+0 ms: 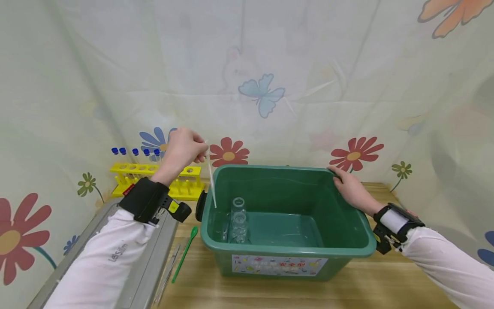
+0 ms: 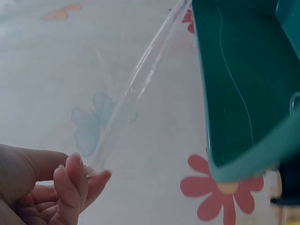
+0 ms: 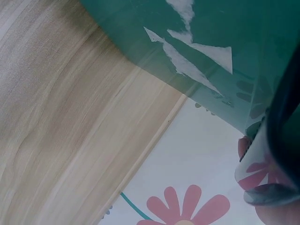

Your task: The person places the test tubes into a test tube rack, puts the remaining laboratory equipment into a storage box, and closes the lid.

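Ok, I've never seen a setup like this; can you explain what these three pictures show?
There is no robot: a person works with bare hands. The widest picture comes from a camera on the head; the other two come from wrist cameras, one per arm. The left hand pinches a thin clear tube, its lower end over the green bin. The right hand holds the bin's far right corner. Inside are clear containers. Left of the bin, on the table, lie a green spoon and slim metal tools, with a gray case beside them and, farther back, a yellow rack of blue-capped tubes.
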### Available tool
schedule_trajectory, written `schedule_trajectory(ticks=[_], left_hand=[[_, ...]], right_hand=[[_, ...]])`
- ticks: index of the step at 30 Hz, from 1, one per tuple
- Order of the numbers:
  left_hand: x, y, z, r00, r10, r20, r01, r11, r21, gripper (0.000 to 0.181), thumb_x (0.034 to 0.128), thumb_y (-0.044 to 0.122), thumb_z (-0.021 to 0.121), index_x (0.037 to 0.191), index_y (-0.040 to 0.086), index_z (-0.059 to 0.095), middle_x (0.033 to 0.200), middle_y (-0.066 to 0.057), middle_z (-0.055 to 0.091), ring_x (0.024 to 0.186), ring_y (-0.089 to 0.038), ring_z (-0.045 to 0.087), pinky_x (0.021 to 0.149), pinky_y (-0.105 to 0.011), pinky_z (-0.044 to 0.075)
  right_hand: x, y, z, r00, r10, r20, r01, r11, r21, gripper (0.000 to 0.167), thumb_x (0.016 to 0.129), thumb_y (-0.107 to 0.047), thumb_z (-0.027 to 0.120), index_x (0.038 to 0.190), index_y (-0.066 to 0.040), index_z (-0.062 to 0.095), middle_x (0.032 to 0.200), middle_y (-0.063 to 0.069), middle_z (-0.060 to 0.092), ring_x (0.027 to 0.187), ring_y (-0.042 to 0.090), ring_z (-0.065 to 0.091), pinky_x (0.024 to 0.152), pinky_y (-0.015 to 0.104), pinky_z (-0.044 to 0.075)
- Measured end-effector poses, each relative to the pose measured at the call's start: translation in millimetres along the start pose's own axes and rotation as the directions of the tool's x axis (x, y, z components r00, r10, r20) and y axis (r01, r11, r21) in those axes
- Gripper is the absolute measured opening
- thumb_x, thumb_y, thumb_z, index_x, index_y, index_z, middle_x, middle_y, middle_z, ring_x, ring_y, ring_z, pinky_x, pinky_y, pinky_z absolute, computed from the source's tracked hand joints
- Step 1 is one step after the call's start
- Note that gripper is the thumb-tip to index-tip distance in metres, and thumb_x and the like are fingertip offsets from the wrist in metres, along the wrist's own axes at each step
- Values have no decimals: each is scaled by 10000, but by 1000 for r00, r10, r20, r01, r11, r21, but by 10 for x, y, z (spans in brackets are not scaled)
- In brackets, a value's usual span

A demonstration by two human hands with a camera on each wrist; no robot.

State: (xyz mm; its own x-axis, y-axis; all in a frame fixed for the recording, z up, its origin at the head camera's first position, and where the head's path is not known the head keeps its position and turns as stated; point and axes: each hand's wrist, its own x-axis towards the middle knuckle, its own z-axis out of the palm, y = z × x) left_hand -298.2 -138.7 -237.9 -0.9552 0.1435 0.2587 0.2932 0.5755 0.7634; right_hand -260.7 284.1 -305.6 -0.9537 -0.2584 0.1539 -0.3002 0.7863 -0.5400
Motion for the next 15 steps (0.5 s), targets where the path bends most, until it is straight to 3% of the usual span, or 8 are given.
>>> schedule_trajectory(ticks=[1,4,5,7,8,12,14,15], left_hand=[[104,-75,76,1000,-3,8,3,1000,-15,170,884,108,571,848,-21,676,654,-142,594,569,-251,577,595,-318,489],[566,-604,401,994,105,-29,-107,992,-68,258,858,308,611,821,65,691,638,-105,595,534,-219,558,524,-366,468],[655,-659,479,995,98,-32,-100,993,-63,291,836,365,620,834,84,695,655,-107,604,545,-229,563,522,-390,463],[521,-341,514,999,41,-19,-42,998,-56,240,850,299,625,849,70,696,678,-125,612,554,-243,569,524,-387,462],[443,-216,531,998,64,-29,-66,995,-75,240,844,306,630,816,76,694,640,-101,601,515,-207,552,483,-358,446],[-112,690,441,1000,-13,-7,12,998,-65,135,868,42,576,837,-40,679,639,-152,602,473,-156,537,449,-187,404],[-296,962,425,1000,-25,-4,25,999,-44,148,869,14,555,821,-63,672,636,-151,604,440,-89,498,397,-152,314],[-303,986,453,999,-34,7,35,998,-43,151,874,33,562,831,-57,675,655,-154,611,452,-103,517,408,-153,340]], right_hand=[[-1,-1,1,1000,1,0,-1,1000,0,413,951,9,379,1340,107,283,1120,292,494,689,246,500,562,338,399],[-1,-5,2,1000,3,0,-3,1000,-3,412,952,7,381,1339,107,285,1121,292,494,693,248,501,563,336,397],[1,-7,1,1000,2,0,-2,1000,-6,411,953,5,379,1339,107,285,1122,292,493,693,248,498,563,337,393],[5,-8,-1,1000,-1,-1,1,1000,-10,408,954,4,376,1338,107,288,1129,291,490,694,247,492,564,338,387],[6,-9,-3,1000,-4,-1,4,1000,-12,406,955,3,374,1338,107,289,1130,291,490,692,245,489,563,338,384],[3,-9,-4,1000,-7,0,7,1000,-8,405,957,0,372,1339,106,288,1122,289,493,677,240,483,556,338,379],[0,-7,-3,1000,-4,1,4,1000,-7,407,957,0,375,1340,103,287,1121,289,494,684,242,488,560,337,382],[0,-7,-2,1000,0,2,0,1000,-6,409,956,1,377,1342,102,285,1119,288,495,684,245,489,560,339,383]])
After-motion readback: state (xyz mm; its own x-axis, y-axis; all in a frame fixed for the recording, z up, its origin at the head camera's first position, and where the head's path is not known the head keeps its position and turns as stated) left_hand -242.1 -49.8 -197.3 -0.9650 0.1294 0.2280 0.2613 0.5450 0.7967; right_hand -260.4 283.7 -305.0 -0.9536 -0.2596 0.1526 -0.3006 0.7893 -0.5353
